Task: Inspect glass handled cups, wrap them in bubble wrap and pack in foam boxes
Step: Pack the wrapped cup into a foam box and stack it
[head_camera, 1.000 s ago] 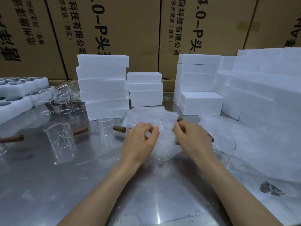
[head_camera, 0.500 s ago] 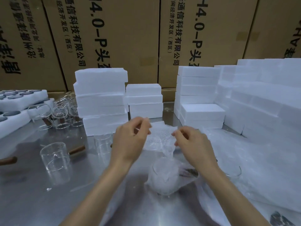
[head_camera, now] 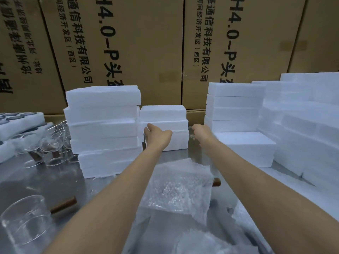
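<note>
A glass cup wrapped in bubble wrap [head_camera: 178,189] stands on the steel table between my forearms, and its brown wooden handle [head_camera: 216,182] pokes out on the right. Both arms stretch past it to the short middle stack of foam boxes [head_camera: 164,114]. My left hand [head_camera: 157,135] lies against the front left of the stack's lower boxes, thumb spread upward. My right hand [head_camera: 200,133] hovers just off the stack's right end with fingers loosely curled and nothing in it.
A bare glass cup [head_camera: 23,222] with a wooden handle stands near left, and several more cups [head_camera: 49,149] cluster further back. Foam stacks stand left [head_camera: 104,129], right [head_camera: 234,105] and far right [head_camera: 302,129]. Holed foam trays [head_camera: 18,121] lie far left; loose bubble wrap [head_camera: 201,239] lies near me.
Both hands let go of the bubble wrap twisted over the cup and reached forward to the middle foam stack. The wrapped cup stays on the table.
</note>
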A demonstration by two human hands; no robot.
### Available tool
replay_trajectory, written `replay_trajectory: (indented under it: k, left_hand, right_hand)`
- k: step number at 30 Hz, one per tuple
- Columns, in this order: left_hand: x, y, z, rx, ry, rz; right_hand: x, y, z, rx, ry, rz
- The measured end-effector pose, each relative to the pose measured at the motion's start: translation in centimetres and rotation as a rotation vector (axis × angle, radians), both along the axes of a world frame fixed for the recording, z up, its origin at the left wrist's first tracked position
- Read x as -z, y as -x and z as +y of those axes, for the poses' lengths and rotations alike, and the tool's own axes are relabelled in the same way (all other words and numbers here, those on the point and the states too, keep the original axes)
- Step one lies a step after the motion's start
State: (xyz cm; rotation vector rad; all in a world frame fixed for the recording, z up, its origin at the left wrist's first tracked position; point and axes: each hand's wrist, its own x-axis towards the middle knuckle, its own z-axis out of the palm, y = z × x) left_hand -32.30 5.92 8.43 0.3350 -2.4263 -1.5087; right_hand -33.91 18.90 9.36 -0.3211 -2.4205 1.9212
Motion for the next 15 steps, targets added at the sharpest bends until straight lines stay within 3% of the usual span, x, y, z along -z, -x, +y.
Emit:
replay_trajectory:
  k: [15]
  left_hand:
    - [1.5,3.8,-0.8,-0.108,-0.124,0.037]
  right_hand:
    - [1.1,4.9,-1.0,-0.041,-0.07,0.014]
